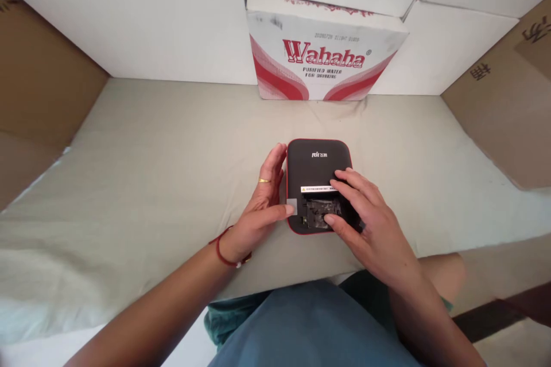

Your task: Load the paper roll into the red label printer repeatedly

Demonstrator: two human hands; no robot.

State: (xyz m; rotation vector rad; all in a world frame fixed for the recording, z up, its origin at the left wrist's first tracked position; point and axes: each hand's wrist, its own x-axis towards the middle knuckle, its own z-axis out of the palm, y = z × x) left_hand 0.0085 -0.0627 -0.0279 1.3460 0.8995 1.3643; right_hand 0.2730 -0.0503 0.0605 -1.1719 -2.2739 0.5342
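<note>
A black device point(318, 166) with a red rim and white lettering lies on the cloth, near the middle of the view. Along its left side rests my left hand point(269, 198), fingers against the edge and thumb on a small grey patch at the lower left corner. My right hand point(372, 215) lies over the device's lower right part with its fingers spread. Its thumb touches a dark, shiny piece point(318, 212) in the recess below a white label strip point(318, 189). Part of that recess is hidden under the right hand.
A pale green cloth point(172, 149) covers the surface. Behind the device stands a white and red Wahaha carton point(327, 57) among white boxes point(172, 17). Brown cardboard stands at the left point(43, 80) and right point(508, 97).
</note>
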